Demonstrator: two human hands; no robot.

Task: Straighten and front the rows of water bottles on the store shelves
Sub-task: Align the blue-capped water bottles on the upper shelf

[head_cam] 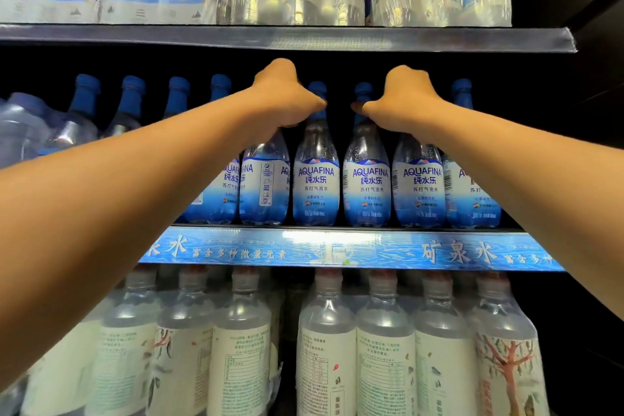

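A row of clear Aquafina bottles with blue caps and blue-white labels stands along the front of the middle shelf [337, 246]. My left hand [287, 94] grips the neck of one bottle [265, 186] whose label is turned sideways. My right hand [405, 101] grips the neck of another bottle [418, 186] whose label faces front. Two bottles [315, 179] stand between them, labels forward, caps showing. The caps of the two held bottles are hidden under my hands.
More blue-capped bottles [131, 101] stand further left, behind a shrink-wrapped pack [23, 125]. The top shelf [304, 37] carries wrapped packs of bottles just above my hands. Below, tall clear bottles [385, 348] with white labels fill the lower shelf. A dark side panel [591, 145] stands at right.
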